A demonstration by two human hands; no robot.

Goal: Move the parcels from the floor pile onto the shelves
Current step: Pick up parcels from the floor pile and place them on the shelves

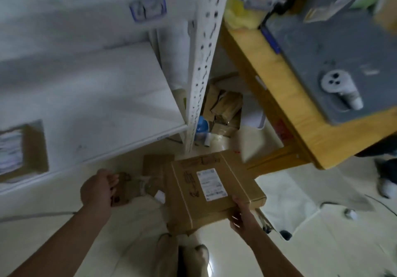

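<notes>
Two hands are holding parcels beside white shelving.
The right hand (pixel 241 216) is gripping the near corner of a flat cardboard parcel (pixel 193 199), whose white label (pixel 211 184) is facing up. The left hand (pixel 98 190) is curling its fingers round a smaller brown parcel (pixel 124 188) just to its left. A labelled box (pixel 21 152) is sitting on a white shelf (pixel 96 104) at far left. Beyond the perforated upright (pixel 204 61), loose cartons (pixel 225 109) are lying on the floor beside a wooden table (pixel 290 104) carrying a grey mat (pixel 333 50).
</notes>
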